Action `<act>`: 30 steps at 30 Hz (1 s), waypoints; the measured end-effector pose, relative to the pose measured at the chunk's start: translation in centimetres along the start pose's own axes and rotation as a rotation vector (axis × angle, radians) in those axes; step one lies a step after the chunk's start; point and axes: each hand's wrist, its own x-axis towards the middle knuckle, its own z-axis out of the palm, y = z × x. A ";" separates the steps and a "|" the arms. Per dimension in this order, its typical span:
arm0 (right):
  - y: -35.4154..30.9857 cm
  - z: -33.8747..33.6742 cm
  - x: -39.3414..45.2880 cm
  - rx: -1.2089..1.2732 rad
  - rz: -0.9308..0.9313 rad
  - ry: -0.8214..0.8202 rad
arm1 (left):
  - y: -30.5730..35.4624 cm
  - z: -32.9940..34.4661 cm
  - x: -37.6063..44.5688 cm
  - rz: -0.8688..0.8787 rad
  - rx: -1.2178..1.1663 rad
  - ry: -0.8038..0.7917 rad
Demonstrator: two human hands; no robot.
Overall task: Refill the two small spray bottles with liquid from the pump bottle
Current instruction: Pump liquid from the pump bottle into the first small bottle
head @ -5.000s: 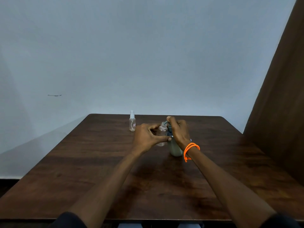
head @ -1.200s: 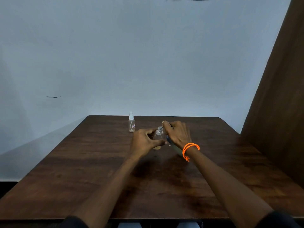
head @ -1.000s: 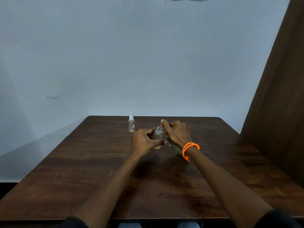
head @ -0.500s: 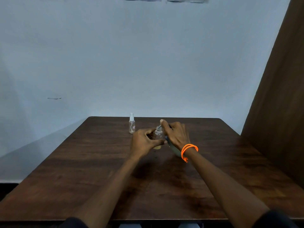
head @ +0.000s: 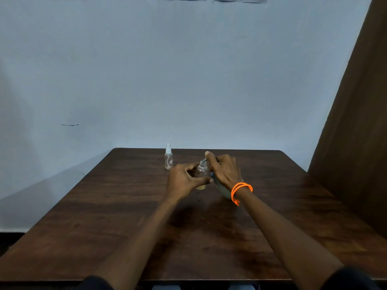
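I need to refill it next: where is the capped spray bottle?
The capped spray bottle stands near the table's far edge, left of both hands.

We note a dark wood-grain table with a dull sheen, clear glossy plastic spray bottles, and a matt painted wall.

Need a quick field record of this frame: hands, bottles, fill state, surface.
left hand: grips the open spray bottle at its body
right hand: holds the pump bottle, tilted, spout at the open bottle's neck
fill state: a little yellowish liquid at the open bottle's bottom
second spray bottle: upright, capped, untouched, behind and to the left
wristband: orange, on the right wrist
surface: dark wooden table
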 end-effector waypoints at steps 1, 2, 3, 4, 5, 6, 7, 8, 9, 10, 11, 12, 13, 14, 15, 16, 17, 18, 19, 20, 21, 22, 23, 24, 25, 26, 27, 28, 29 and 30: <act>0.0 0.0 0.0 -0.003 -0.003 0.002 | 0.1 0.0 0.0 0.005 0.005 0.001; 0.1 0.0 0.1 -0.006 -0.002 0.006 | 0.2 0.0 0.0 0.006 0.012 -0.001; 0.2 0.1 0.2 -0.004 0.003 0.010 | 0.2 0.0 0.1 0.000 0.013 -0.009; 0.2 0.1 0.3 0.005 0.010 0.013 | 0.1 0.0 0.2 -0.007 0.009 -0.017; 0.2 0.0 0.3 0.013 0.017 0.014 | -0.1 0.1 0.2 -0.009 0.002 -0.022; 0.2 0.1 0.3 0.015 0.020 0.010 | -0.2 0.2 0.3 -0.004 -0.005 -0.021; 0.3 0.1 0.3 0.014 0.020 0.005 | -0.3 0.2 0.3 0.000 -0.011 -0.018; 0.2 0.0 0.2 0.013 0.020 0.002 | -0.3 0.3 0.3 0.001 -0.015 -0.017; 0.2 0.0 0.2 0.010 0.020 0.003 | -0.3 0.3 0.3 -0.002 -0.014 -0.016; 0.2 0.0 0.3 0.002 0.020 0.006 | -0.4 0.3 0.3 -0.009 -0.008 -0.015; 0.2 0.0 0.4 -0.006 0.020 0.009 | -0.4 0.3 0.3 -0.015 -0.002 -0.017; 0.1 0.0 0.4 -0.012 0.020 0.012 | -0.4 0.4 0.3 -0.017 0.002 -0.017; 0.1 -0.1 0.4 -0.019 0.019 0.012 | -0.5 0.4 0.3 -0.017 0.002 -0.013; 0.1 0.0 0.3 -0.028 0.016 0.011 | -0.5 0.4 0.3 -0.018 -0.002 -0.010; 0.1 0.0 0.2 -0.039 0.013 0.012 | -0.5 0.4 0.3 -0.019 -0.006 -0.007; 0.0 0.0 0.2 -0.049 0.008 0.017 | -0.5 0.4 0.3 -0.019 -0.007 -0.001; 0.0 -0.1 0.2 -0.056 0.006 0.023 | -0.6 0.5 0.4 -0.018 -0.005 0.006; 0.1 -0.1 0.3 -0.055 0.008 0.027 | -0.6 0.5 0.4 -0.018 -0.003 0.009; 0.1 -0.1 0.4 -0.050 0.013 0.027 | -0.7 0.5 0.4 -0.020 -0.003 0.005; 0.0 -0.1 0.4 -0.044 0.016 0.023 | -0.7 0.5 0.5 -0.022 -0.004 0.002; 0.0 -0.1 0.5 -0.041 0.017 0.017 | -0.7 0.4 0.5 -0.023 -0.005 0.002; 0.0 -0.1 0.5 -0.040 0.017 0.010 | -0.6 0.4 0.5 -0.023 -0.005 0.005; 0.0 -0.1 0.4 -0.039 0.016 0.006 | -0.5 0.4 0.5 -0.021 -0.004 0.008; 0.0 -0.1 0.4 -0.037 0.015 0.006 | -0.5 0.4 0.5 -0.021 -0.009 0.009; 0.0 -0.2 0.3 -0.035 0.016 0.007 | -0.4 0.4 0.5 -0.022 -0.009 0.007; 0.1 -0.2 0.4 -0.031 0.015 0.008 | -0.4 0.4 0.5 -0.018 -0.005 0.001; 0.0 -0.2 0.4 -0.029 0.016 0.009 | -0.4 0.4 0.5 -0.011 0.004 -0.004; -0.1 -0.2 0.4 -0.025 0.015 0.008 | -0.4 0.4 0.5 -0.007 0.010 -0.006; -0.2 -0.3 0.4 -0.025 0.015 0.007 | -0.3 0.3 0.4 -0.008 0.010 -0.008; -0.2 -0.2 0.4 -0.028 0.015 0.008 | -0.3 0.3 0.4 -0.009 0.006 -0.010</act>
